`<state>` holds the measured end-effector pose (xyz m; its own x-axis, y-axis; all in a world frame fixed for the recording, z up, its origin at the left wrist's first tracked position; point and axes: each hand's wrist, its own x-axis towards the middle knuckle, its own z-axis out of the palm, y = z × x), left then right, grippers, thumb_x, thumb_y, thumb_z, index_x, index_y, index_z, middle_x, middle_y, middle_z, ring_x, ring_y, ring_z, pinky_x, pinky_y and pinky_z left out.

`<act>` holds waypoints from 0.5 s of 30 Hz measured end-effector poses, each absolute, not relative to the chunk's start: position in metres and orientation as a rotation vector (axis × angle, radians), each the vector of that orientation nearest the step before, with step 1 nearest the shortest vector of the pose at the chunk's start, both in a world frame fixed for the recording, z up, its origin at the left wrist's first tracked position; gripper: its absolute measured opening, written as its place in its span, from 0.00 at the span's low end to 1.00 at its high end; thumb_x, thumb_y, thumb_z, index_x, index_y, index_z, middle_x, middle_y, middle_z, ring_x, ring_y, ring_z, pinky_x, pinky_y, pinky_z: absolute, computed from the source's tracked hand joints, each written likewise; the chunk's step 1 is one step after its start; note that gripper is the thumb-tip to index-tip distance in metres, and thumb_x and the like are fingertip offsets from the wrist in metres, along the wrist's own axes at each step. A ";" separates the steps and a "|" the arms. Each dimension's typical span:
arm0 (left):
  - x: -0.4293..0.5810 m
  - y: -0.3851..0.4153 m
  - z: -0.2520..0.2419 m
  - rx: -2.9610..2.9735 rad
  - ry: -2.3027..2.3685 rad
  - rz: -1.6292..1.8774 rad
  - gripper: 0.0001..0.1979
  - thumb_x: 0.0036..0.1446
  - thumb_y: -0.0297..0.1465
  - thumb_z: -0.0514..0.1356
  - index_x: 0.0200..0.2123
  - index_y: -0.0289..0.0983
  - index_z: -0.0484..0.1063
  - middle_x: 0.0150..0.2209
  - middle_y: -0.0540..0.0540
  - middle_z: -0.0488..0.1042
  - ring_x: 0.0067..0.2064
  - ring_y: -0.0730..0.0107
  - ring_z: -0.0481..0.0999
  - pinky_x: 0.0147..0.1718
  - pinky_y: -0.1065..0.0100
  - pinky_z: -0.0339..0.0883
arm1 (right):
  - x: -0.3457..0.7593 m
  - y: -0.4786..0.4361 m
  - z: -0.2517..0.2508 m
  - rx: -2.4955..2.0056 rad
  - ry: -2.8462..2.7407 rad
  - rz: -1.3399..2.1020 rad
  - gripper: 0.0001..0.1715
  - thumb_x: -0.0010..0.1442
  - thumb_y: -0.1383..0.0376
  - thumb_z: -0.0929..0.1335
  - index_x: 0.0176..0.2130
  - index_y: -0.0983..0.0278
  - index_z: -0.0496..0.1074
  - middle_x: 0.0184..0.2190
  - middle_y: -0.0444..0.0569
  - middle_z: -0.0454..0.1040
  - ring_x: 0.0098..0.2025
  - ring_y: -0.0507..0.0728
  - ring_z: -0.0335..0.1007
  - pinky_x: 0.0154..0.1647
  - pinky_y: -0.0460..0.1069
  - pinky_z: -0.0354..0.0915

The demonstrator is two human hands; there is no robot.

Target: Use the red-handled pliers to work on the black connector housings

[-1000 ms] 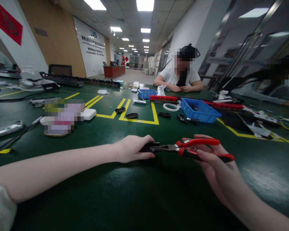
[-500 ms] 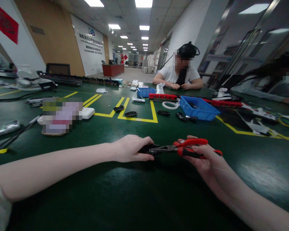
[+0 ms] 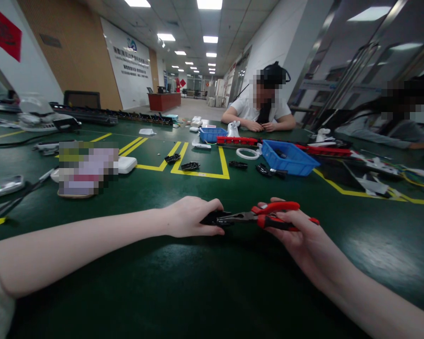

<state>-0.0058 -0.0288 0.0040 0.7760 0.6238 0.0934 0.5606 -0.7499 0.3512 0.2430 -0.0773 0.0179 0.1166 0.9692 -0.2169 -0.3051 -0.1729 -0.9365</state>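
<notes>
Green table (image 3: 183, 287), yellow tape lines (image 3: 199, 174). Large blue bin (image 3: 289, 161) right of centre; white ring (image 3: 246, 153) just beside. Person (image 3: 259, 110) seated opposite, forearms on table.

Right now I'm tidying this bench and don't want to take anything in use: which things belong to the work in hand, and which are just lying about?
In hand: left hand pinning a small black part; right hand gripping red-handled pliers, nose at that part.
Lying about: large blue bin, white ring, loose black clips, white box.
</notes>
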 end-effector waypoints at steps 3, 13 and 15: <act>-0.006 -0.029 0.004 2.673 0.903 0.297 0.20 0.62 0.45 0.59 0.49 0.37 0.63 0.34 0.48 0.75 0.31 0.66 0.75 0.26 0.70 0.61 | 0.243 -0.077 0.020 -1.197 -0.762 1.349 0.20 0.51 0.71 0.71 0.45 0.65 0.72 0.44 0.52 0.79 0.48 0.60 0.77 0.44 0.48 0.76; -0.006 -0.028 0.003 2.674 0.917 0.313 0.19 0.62 0.44 0.60 0.49 0.37 0.64 0.33 0.48 0.75 0.30 0.67 0.74 0.26 0.71 0.60 | 0.241 -0.078 0.019 -1.204 -0.772 1.351 0.24 0.50 0.69 0.74 0.47 0.63 0.71 0.45 0.51 0.79 0.50 0.60 0.76 0.49 0.50 0.75; -0.006 -0.028 0.003 2.667 0.920 0.315 0.19 0.61 0.43 0.60 0.48 0.38 0.64 0.33 0.48 0.75 0.30 0.67 0.74 0.26 0.71 0.61 | 0.240 -0.078 0.018 -1.207 -0.775 1.359 0.25 0.50 0.68 0.74 0.48 0.62 0.70 0.46 0.50 0.79 0.50 0.60 0.75 0.49 0.51 0.74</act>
